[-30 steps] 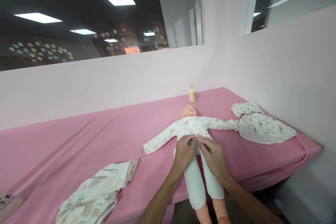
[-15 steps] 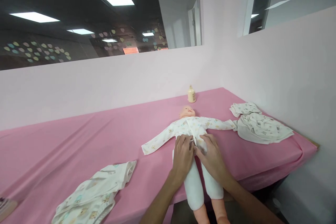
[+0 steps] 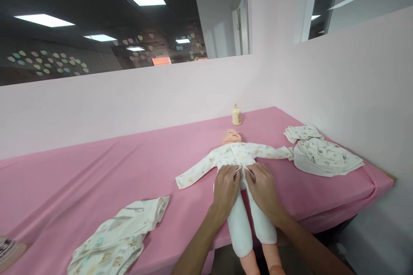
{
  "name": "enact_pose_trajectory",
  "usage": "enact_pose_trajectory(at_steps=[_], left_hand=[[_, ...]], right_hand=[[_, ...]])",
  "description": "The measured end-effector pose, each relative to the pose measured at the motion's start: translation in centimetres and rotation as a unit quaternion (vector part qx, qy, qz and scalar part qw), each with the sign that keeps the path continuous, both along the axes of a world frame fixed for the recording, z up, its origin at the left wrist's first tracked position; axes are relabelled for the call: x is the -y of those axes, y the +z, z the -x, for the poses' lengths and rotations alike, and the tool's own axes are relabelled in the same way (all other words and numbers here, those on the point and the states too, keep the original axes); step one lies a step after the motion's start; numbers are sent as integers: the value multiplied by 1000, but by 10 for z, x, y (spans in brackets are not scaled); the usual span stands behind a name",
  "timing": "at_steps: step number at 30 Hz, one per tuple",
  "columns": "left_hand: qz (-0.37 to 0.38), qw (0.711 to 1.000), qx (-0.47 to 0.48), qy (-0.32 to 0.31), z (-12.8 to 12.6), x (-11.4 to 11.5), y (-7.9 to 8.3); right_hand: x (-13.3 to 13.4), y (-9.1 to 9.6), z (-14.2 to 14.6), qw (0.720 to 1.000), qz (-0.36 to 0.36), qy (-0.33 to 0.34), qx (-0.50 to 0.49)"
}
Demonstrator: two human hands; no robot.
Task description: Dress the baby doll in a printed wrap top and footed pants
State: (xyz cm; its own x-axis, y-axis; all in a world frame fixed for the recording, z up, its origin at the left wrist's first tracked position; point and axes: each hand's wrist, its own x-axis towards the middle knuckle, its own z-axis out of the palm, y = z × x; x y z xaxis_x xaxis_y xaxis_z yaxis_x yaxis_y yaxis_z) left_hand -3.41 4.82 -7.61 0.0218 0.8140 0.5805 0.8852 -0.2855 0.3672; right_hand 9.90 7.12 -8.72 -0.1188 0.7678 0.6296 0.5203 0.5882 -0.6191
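Note:
A baby doll (image 3: 232, 136) lies on its back, its legs reaching over the near table edge. It wears a white printed long-sleeved wrap shirt (image 3: 237, 151) and plain white leggings (image 3: 240, 225). Over the doll's belly, my left hand (image 3: 227, 184) is closed with a thin white tie string (image 3: 238, 169) at its fingertips. Opposite it, my right hand (image 3: 263, 184) pinches another white tie string (image 3: 248, 169) of the shirt. The two hands are slightly apart, and their fingers partly hide the shirt's lower front.
A pink cloth (image 3: 129, 167) covers the table. Printed baby clothing (image 3: 119, 236) lies at the front left, and more crumpled clothes (image 3: 325, 157) touch the doll's sleeve on the right. A cream pump bottle (image 3: 236, 117) stands beyond the head. White walls (image 3: 161, 103) border the table.
My hands have drawn slightly apart, and the tie strings now show between the fingers. The right hand has changed from spread fingers on the shirt to a pinch.

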Motion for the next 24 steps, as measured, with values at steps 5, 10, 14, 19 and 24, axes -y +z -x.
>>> enact_pose_trajectory(at_steps=[5,10,14,19,24], left_hand=[[19,1000,-3,20,-1,-2,6],[38,999,6,27,0,-2,10],[26,999,8,21,2,-2,6],[-67,995,-69,15,2,-3,-5],[-125,981,-149,7,0,-3,-11]], right_hand=[[2,6,-7,987,104,37,-119],[7,13,-6,968,181,40,-170],[8,13,-3,964,191,37,-181],[7,12,0,964,191,32,-183],[8,13,4,970,168,25,-176]])
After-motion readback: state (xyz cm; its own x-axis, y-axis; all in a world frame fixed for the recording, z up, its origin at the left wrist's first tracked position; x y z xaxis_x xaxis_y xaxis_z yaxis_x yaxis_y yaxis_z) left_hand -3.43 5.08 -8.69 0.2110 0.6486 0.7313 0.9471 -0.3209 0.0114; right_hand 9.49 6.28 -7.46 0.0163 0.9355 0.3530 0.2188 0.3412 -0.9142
